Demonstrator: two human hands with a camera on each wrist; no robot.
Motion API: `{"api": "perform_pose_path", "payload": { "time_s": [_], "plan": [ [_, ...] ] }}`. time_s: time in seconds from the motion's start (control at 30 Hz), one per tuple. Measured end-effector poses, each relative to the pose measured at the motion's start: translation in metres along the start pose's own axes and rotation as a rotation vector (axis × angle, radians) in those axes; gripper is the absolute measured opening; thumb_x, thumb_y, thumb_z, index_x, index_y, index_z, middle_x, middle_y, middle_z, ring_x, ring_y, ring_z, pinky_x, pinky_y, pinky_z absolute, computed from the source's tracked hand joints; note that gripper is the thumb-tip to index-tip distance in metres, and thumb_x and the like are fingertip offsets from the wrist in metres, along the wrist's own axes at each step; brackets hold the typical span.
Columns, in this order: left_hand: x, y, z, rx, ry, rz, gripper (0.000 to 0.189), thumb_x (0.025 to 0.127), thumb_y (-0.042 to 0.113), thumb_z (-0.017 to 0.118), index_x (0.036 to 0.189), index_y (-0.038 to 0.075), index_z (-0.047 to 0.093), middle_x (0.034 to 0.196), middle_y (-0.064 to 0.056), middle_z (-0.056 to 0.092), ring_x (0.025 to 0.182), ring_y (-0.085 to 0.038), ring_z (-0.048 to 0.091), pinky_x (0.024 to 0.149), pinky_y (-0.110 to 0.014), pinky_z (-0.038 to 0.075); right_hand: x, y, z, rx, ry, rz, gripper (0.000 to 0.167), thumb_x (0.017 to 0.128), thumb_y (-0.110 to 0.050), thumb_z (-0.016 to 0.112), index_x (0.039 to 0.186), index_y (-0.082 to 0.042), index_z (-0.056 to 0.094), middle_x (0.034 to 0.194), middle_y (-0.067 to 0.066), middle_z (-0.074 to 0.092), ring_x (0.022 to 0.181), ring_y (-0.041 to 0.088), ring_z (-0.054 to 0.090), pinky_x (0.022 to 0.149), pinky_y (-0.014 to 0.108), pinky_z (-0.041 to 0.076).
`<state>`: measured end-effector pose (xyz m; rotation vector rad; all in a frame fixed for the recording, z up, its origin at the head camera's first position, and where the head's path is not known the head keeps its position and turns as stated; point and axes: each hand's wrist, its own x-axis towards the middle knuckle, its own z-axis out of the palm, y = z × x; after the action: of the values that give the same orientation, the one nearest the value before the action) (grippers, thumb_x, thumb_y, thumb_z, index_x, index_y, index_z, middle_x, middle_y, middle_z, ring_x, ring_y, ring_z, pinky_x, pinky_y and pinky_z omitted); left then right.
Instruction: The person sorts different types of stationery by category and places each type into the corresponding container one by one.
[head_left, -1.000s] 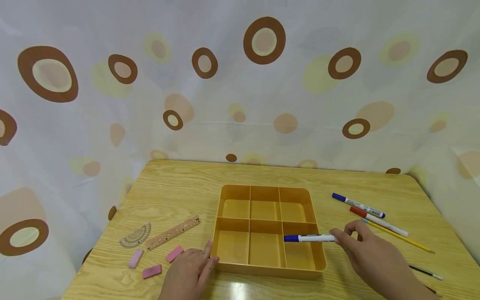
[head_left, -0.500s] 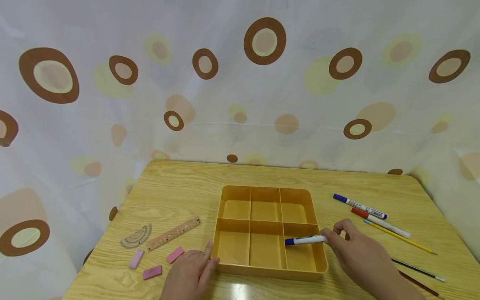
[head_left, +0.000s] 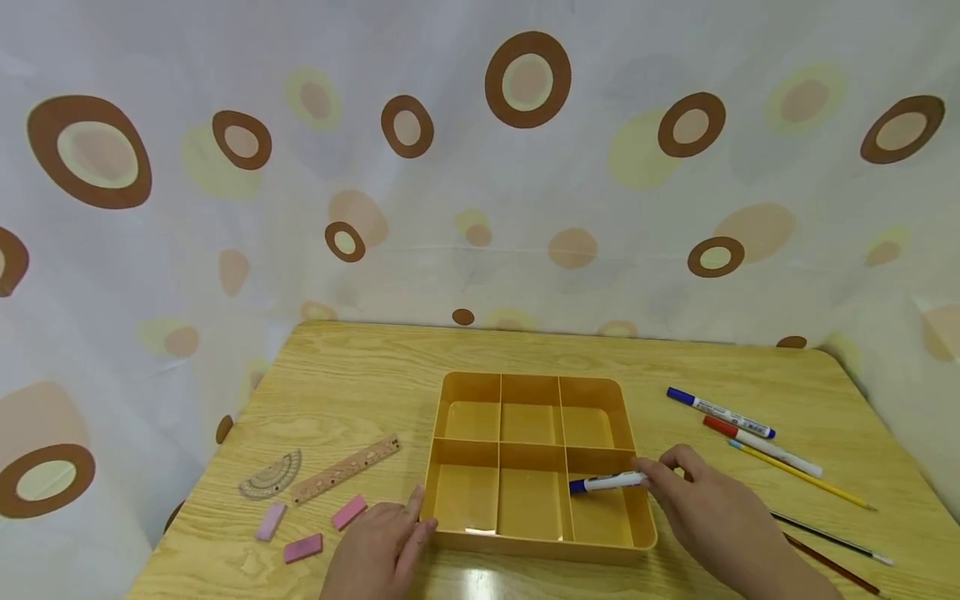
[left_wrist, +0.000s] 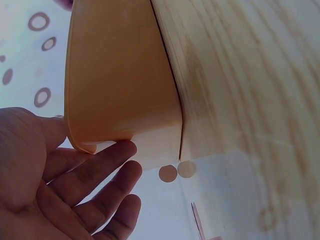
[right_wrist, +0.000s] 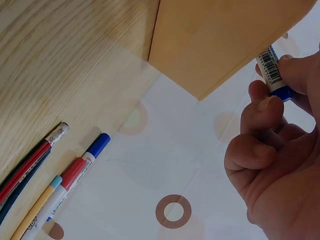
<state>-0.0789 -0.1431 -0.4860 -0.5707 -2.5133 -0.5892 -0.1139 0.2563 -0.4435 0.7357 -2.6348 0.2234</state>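
Observation:
An orange plastic organizer tray (head_left: pixel 498 492) with several compartments sits on the table. My right hand (head_left: pixel 708 508) pinches a white marker with a blue cap (head_left: pixel 611 481) by its rear end, at the tray's right rim. The marker's capped end points left, down into the front right compartment. In the right wrist view the thumb and fingers hold the barcoded end of the marker (right_wrist: pixel 271 70). My left hand (head_left: pixel 375 546) rests against the tray's front left corner. Its fingers (left_wrist: pixel 107 170) lie fairly straight along the tray's wall in the left wrist view.
Left of the tray lie a protractor (head_left: pixel 272 475), a ruler (head_left: pixel 347 469) and pink erasers (head_left: pixel 303 547). To the right are a blue-capped marker (head_left: pixel 720 412), a red-capped marker (head_left: pixel 761 444), a yellow pencil (head_left: pixel 802 475), a dark pencil (head_left: pixel 832 537) and a reddish-brown stick (head_left: pixel 832 564).
My right hand has moved left and slightly down, carrying the marker lower into the front right compartment. The left hand stays at the tray's corner.

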Motion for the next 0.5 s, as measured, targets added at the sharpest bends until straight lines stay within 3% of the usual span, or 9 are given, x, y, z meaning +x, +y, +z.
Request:
{"api": "perform_pose_path", "payload": {
  "time_s": [0.1, 0.2, 0.5],
  "plan": [
    [0.0000, -0.0003, 0.0000, -0.003, 0.000, 0.003, 0.037, 0.094, 0.025, 0.077, 0.121, 0.000, 0.076, 0.092, -0.002, 0.080, 0.082, -0.011, 0.072, 0.073, -0.028, 0.061, 0.0003, -0.0021, -0.0010, 0.019, -0.012, 0.032, 0.025, 0.097, -0.023, 0.075, 0.122, -0.019, 0.077, 0.096, -0.007, 0.059, 0.058, -0.008, 0.026, 0.044, 0.014, 0.027],
    [-0.0004, -0.0004, -0.0003, -0.004, 0.007, 0.017, 0.036, 0.093, 0.023, 0.077, 0.121, 0.000, 0.076, 0.091, -0.002, 0.080, 0.081, -0.011, 0.071, 0.073, -0.028, 0.060, 0.0000, -0.0049, -0.0020, 0.044, -0.027, 0.068, 0.032, 0.090, -0.016, 0.081, 0.121, -0.018, 0.078, 0.095, -0.009, 0.059, 0.060, -0.008, 0.027, 0.045, 0.014, 0.028],
    [0.0000, 0.0011, -0.0022, 0.017, 0.000, 0.007, 0.036, 0.094, 0.024, 0.076, 0.120, 0.000, 0.076, 0.092, -0.002, 0.080, 0.082, -0.011, 0.071, 0.075, -0.030, 0.061, 0.0017, -0.0052, -0.0041, 0.068, -0.034, 0.091, 0.034, 0.087, -0.013, 0.082, 0.121, -0.014, 0.076, 0.095, -0.009, 0.061, 0.062, -0.009, 0.032, 0.048, 0.015, 0.033]
  ]
}}
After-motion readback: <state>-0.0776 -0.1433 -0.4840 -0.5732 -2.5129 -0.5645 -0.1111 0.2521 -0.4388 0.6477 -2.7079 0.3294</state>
